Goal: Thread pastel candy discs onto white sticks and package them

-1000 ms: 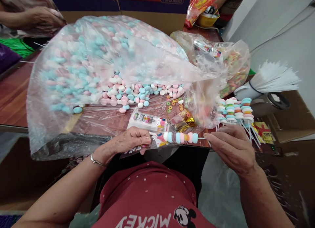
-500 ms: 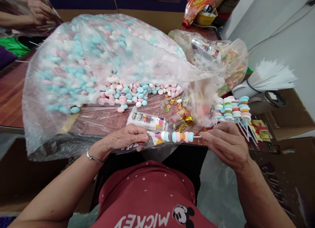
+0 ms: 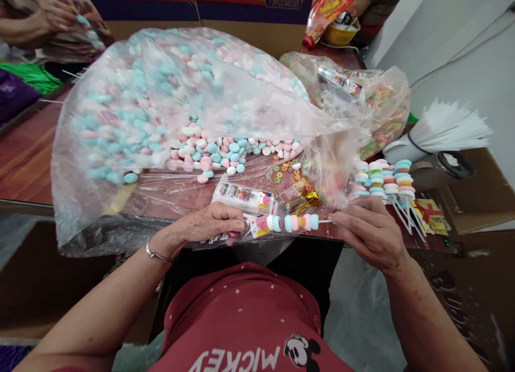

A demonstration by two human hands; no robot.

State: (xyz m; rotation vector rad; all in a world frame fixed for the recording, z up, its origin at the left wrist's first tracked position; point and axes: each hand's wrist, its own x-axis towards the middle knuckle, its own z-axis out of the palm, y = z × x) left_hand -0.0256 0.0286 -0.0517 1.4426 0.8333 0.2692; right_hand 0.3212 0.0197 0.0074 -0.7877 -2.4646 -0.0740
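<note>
My left hand [image 3: 209, 224] pinches the end of a printed clear plastic wrapper [image 3: 256, 226] at the table's front edge. A marshmallow skewer [image 3: 301, 222] in blue, pink, white and orange lies level, its left end in the wrapper. My right hand [image 3: 368, 231] grips the bare white stick [image 3: 325, 221] at the skewer's right end. Behind my left hand lies a stack of flat printed wrappers [image 3: 243, 195]. Several finished-looking candy skewers [image 3: 389, 181] rest beyond my right hand, sticks towards me.
A big clear bag [image 3: 181, 88] of pastel candies spreads across the table, some spilling out. Small ring candies [image 3: 295, 168] and gold ties [image 3: 309, 198] lie in front. White sticks [image 3: 450, 125] stand in a mug at right. Another person's hands [image 3: 52, 15] work at upper left.
My hands keep nearly the same hold on wrapper and stick; the view has shifted slightly. The other person's hands at upper left have moved, and blue candies now show beside them.
</note>
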